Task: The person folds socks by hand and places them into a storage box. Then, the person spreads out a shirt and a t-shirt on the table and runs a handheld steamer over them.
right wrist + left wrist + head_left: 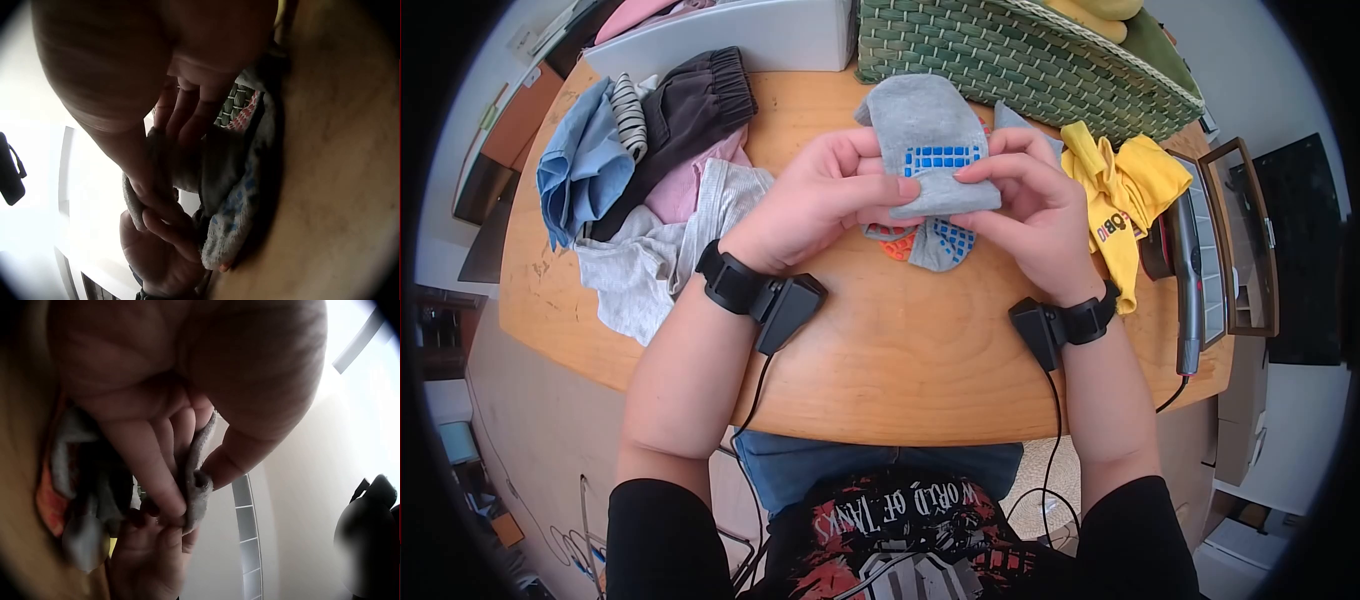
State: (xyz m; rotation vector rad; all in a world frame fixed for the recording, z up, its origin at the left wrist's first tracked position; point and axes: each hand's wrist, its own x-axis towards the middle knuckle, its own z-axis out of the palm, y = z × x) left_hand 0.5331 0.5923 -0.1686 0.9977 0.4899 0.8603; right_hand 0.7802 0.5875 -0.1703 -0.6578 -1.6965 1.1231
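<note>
Basket (990, 62) behind sock (928, 115) — clothes pile (670, 195) left, garment (1126, 180) right.

A honey-coloured wooden table (920, 385) with a curved front edge stands above a dull greyish-beige floor (530, 400). At far right, a large flat black panel (1303, 260) shows near a pale, plain wall (1250, 75). Bright white light (377, 394) washes the upper right of the left wrist view.

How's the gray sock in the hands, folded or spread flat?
Partly folded. The gray sock has its lower edge turned up to its blue pattern, and the left wrist view shows a curled edge.
</note>
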